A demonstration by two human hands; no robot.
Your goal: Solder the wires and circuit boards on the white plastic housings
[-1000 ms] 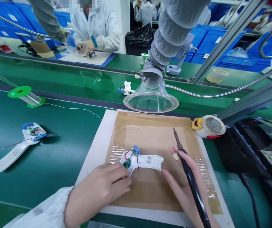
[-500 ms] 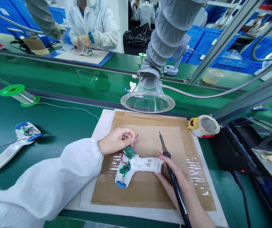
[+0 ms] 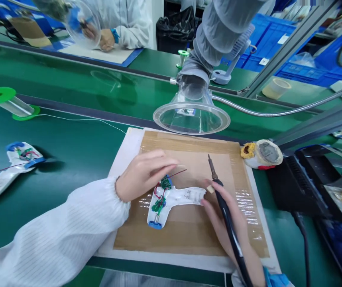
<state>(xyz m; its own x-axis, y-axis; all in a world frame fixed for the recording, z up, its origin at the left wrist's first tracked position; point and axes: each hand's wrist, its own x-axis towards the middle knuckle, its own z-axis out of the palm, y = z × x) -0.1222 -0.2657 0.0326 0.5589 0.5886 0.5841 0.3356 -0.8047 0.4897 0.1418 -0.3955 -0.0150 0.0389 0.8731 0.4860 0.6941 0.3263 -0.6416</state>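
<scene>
A white plastic shell with a small green circuit board (image 3: 171, 197) lies on the taped cardboard mat (image 3: 189, 231). My left hand (image 3: 142, 173) hovers just above the board's upper end, fingers pinched together on a thin wire that sticks out to the right. My right hand (image 3: 227, 223) grips a black soldering iron (image 3: 225, 211), its tip raised to the right of the shell, and its fingertips rest against the shell's right end.
A clear fume-extraction funnel (image 3: 191, 115) hangs over the mat's far edge. A solder spool (image 3: 6, 103) and a second white shell (image 3: 12, 163) lie at the left. A tip-cleaning holder (image 3: 262, 153) and black soldering station (image 3: 302, 179) stand at the right. A co-worker's hands (image 3: 105, 38) work across the belt.
My left hand shifted slightly right and up over the board, drawing the wire out to the right. The soldering iron tip rose a little and moved right. The shell stayed in place.
</scene>
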